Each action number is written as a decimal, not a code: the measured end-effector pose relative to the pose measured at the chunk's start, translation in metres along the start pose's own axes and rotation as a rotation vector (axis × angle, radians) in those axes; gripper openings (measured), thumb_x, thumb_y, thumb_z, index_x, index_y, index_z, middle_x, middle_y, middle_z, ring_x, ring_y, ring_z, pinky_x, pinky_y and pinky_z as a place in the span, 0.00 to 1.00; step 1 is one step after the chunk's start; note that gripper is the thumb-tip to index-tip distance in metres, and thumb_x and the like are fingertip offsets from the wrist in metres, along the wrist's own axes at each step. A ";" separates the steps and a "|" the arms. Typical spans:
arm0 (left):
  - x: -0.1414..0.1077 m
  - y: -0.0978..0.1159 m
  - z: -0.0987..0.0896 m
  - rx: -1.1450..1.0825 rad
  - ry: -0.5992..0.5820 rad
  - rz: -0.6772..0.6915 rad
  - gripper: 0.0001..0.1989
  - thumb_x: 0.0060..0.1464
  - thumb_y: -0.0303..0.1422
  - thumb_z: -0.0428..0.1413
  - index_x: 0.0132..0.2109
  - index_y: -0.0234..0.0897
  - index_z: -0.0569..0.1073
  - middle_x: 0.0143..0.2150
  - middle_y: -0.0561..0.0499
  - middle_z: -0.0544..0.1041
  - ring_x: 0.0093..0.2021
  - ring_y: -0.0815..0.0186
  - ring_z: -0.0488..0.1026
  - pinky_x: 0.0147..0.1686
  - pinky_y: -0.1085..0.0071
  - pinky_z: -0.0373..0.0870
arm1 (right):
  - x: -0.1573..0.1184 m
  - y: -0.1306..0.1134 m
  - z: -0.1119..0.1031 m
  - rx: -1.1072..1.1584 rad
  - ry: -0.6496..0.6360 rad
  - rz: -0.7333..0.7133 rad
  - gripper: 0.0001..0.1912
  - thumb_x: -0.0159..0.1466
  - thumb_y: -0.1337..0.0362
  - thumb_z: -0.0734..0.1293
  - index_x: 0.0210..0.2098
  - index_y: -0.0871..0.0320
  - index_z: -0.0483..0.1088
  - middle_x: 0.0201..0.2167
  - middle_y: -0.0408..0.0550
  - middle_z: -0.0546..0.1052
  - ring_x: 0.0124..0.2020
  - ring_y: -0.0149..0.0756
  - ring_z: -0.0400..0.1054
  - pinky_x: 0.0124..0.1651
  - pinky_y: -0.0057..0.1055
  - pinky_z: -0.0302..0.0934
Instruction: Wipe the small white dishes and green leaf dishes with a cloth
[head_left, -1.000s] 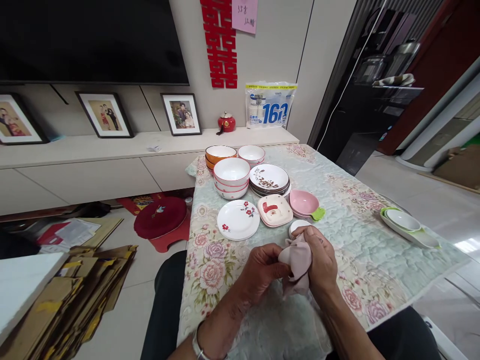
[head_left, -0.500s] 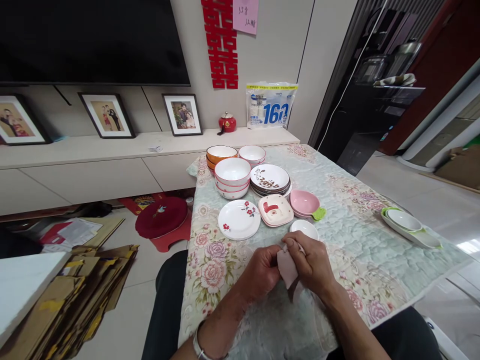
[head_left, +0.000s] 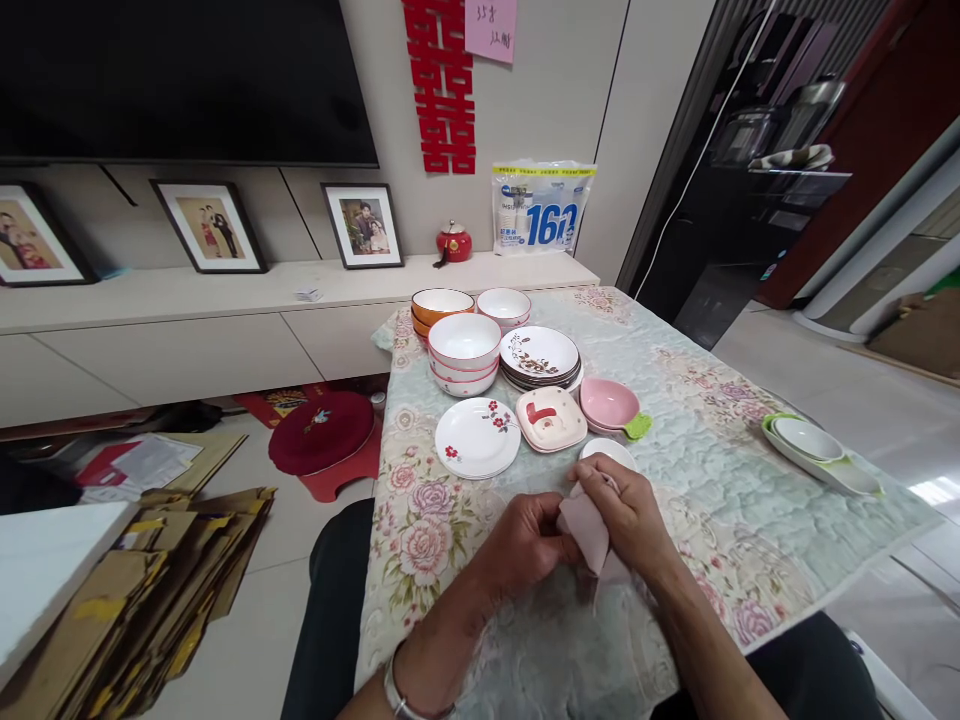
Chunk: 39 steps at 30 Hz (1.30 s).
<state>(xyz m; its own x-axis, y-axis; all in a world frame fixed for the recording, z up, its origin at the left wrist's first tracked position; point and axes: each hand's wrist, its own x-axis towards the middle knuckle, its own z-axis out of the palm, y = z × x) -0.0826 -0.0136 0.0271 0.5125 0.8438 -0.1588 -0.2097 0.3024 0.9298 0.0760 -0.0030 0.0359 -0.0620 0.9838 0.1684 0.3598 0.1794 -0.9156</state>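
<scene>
A thin pale pinkish cloth (head_left: 585,530) is bunched between both hands, above the near side of the table. My left hand (head_left: 529,540) pinches its left edge, and my right hand (head_left: 626,515) is wrapped round its upper right part. One end of the cloth hangs below the fingers. Whether some small thing is wrapped inside it I cannot make out. Just beyond my right hand is a small white bowl (head_left: 609,453), partly covered by the fingers. Past my left hand lie white flower-patterned plates (head_left: 476,440), beside a square cartoon-patterned dish (head_left: 551,420).
Farther back stand red-rimmed bowls (head_left: 465,342), orange bowls (head_left: 442,303) and brown-patterned plates (head_left: 540,355). Pink leaf-handled bowls (head_left: 609,403) are right of the square dish. Green-edged dishes (head_left: 810,440) lie far right on the flowered tablecloth (head_left: 427,545). Flattened cardboard (head_left: 172,580) is on the floor.
The cloth has shifted and turned slightly between my hands, with its lower end now hanging a little more to the right. The dishes stay where they were.
</scene>
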 end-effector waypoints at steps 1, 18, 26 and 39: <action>0.000 0.001 -0.001 0.047 -0.030 0.008 0.13 0.38 0.33 0.70 0.28 0.32 0.76 0.25 0.53 0.75 0.28 0.68 0.68 0.31 0.72 0.63 | 0.000 0.001 -0.001 -0.064 -0.037 -0.034 0.17 0.68 0.53 0.61 0.32 0.57 0.73 0.24 0.43 0.72 0.27 0.33 0.65 0.31 0.27 0.57; -0.001 -0.001 0.007 -0.443 0.094 -0.023 0.18 0.33 0.35 0.75 0.30 0.30 0.78 0.25 0.51 0.76 0.25 0.71 0.68 0.30 0.72 0.64 | -0.005 -0.002 0.013 0.071 0.316 -0.021 0.22 0.70 0.49 0.57 0.36 0.57 0.73 0.28 0.46 0.74 0.28 0.35 0.65 0.29 0.29 0.58; -0.002 0.002 -0.003 -0.307 -0.009 -0.017 0.21 0.37 0.43 0.72 0.29 0.29 0.78 0.26 0.50 0.75 0.27 0.69 0.68 0.32 0.72 0.62 | 0.004 -0.006 0.002 0.194 -0.030 0.106 0.22 0.67 0.47 0.61 0.29 0.58 0.71 0.21 0.42 0.70 0.22 0.31 0.61 0.25 0.28 0.55; 0.001 -0.002 0.009 -0.577 0.123 0.030 0.18 0.38 0.37 0.73 0.34 0.31 0.79 0.26 0.52 0.76 0.26 0.71 0.69 0.29 0.74 0.63 | -0.003 -0.004 0.015 -0.142 0.303 -0.130 0.23 0.72 0.53 0.52 0.48 0.58 0.72 0.43 0.53 0.78 0.44 0.43 0.73 0.47 0.37 0.65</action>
<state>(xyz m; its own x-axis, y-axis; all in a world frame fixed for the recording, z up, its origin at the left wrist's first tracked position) -0.0746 -0.0176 0.0279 0.4061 0.8906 -0.2049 -0.6594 0.4408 0.6091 0.0605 -0.0068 0.0338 0.1552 0.9034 0.3997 0.4945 0.2793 -0.8231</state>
